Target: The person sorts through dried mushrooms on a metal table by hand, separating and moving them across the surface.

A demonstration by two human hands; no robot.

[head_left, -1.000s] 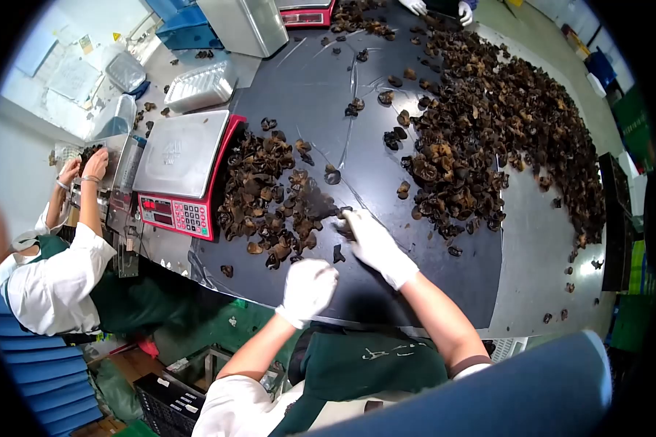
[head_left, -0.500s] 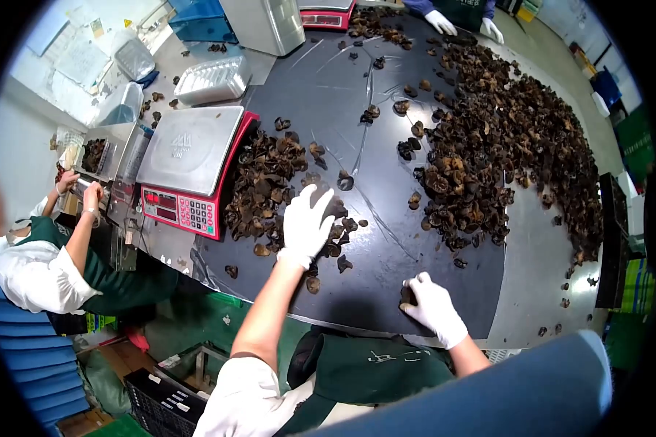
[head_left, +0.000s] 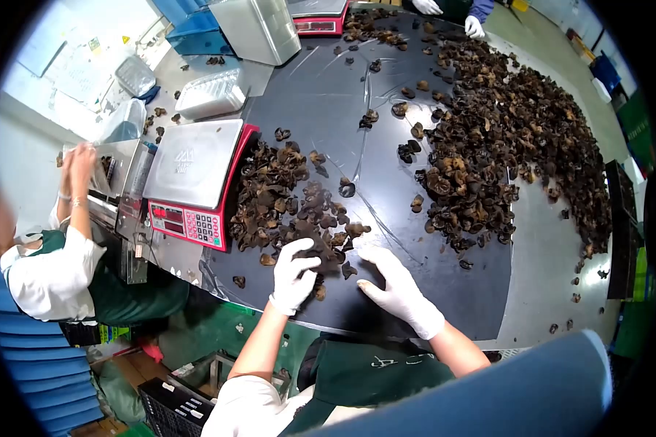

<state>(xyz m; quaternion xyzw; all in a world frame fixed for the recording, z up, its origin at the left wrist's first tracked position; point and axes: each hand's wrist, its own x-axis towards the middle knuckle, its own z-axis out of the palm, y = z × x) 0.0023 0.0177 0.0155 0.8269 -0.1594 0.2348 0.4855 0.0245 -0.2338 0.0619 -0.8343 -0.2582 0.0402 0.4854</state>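
Note:
My left hand (head_left: 294, 278), in a white glove, is at the near edge of a small pile of dark wood ear mushrooms (head_left: 273, 178). Its fingers are bent and apart, and I see nothing gripped in them. Opposite it, my right hand (head_left: 399, 291), also gloved, reaches in from the right with thumb and fingers apart. Its fingertips are close to a brownish mushroom piece (head_left: 356, 230); whether they touch it I cannot tell. A few loose pieces lie between the two hands on the dark table mat (head_left: 444, 302).
A red scale (head_left: 193, 164) with a metal plate stands left of the small pile. A large mushroom heap (head_left: 517, 131) covers the right side. Clear plastic trays (head_left: 211, 95) sit behind the scale. One co-worker (head_left: 51, 269) works at left; another's gloved hand (head_left: 474, 28) is at the far edge.
My right hand has moved left and up from the near mat edge to the small pile, and the dark piece by it is gone from there. My left hand has drawn back towards me, its fingers more bent.

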